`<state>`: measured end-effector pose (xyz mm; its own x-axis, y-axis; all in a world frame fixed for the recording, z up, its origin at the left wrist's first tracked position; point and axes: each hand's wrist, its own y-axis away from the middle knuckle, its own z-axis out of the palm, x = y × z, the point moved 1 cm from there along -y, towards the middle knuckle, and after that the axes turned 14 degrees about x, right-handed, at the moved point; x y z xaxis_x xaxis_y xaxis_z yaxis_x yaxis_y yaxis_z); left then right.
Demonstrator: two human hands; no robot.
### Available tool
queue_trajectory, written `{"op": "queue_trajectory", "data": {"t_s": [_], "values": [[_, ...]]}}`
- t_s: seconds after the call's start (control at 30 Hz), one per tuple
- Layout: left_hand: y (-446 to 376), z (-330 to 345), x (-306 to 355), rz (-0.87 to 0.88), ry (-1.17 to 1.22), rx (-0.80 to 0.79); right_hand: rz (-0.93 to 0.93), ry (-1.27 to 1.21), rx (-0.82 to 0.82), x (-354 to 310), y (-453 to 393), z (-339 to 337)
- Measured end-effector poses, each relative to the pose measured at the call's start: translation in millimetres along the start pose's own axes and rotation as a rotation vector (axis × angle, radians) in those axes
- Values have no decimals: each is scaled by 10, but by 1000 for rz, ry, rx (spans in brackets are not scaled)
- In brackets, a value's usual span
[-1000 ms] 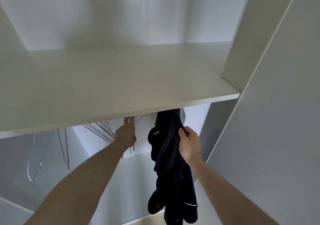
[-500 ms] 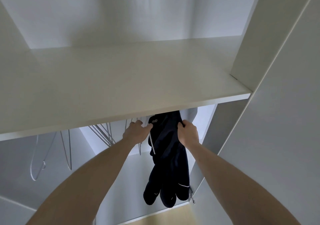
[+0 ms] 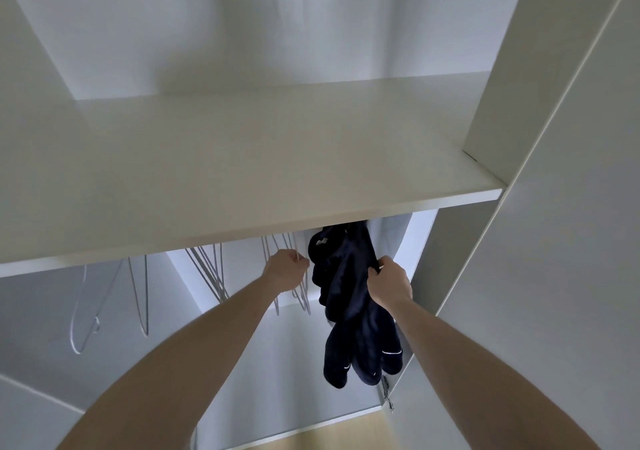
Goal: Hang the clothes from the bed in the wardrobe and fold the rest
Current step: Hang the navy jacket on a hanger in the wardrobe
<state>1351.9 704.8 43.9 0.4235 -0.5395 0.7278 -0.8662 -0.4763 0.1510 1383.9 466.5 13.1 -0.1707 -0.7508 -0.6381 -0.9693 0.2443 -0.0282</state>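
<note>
Both hands up inside the wardrobe point(image 3: 561, 207), under its shelf point(image 3: 242, 172).
The dark garment point(image 3: 349, 297) hangs at five o'clock; right hand point(image 3: 389, 285) fingers clamped on its edge, left hand point(image 3: 285, 269) fingers curled round a wire hanger point(image 3: 302, 293). More empty hangers point(image 3: 207, 276) hang toward eight o'clock.

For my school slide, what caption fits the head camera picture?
Right hand grips dark garment hanging under wardrobe shelf; left hand holds wire hanger.

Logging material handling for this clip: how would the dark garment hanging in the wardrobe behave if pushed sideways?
The dark garment looks floppy: it hangs in limp folds, so it would likely swing and bunch. The right hand crumples its edge easily, which suggests soft cloth. It probably would brush the wire hangers beside it.
</note>
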Motion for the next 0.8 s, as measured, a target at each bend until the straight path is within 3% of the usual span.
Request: {"op": "queue_trajectory", "data": {"t_s": [0.1, 0.23, 0.3, 0.4, 0.47, 0.7, 0.8], "values": [[71, -15, -21, -88, 156, -69, 9, -18, 8, 10, 77, 9], [169, -54, -34, -124, 226, -92, -210, -113, 266, -150, 286, 14], [214, -61, -46, -106, 252, -93, -307, -323, 178, -320, 413, 95], [285, -82, -87, -71, 277, -90, -161, -493, -174, -613, 547, 230], [324, -111, -114, -42, 258, -93, -61, -522, -289, -730, 548, 292], [386, -213, -253, -50, 266, -14, 188, -612, -277, -696, 529, 330], [414, -270, -357, -53, 262, 29, 194, -597, -239, -639, 518, 277]]}}
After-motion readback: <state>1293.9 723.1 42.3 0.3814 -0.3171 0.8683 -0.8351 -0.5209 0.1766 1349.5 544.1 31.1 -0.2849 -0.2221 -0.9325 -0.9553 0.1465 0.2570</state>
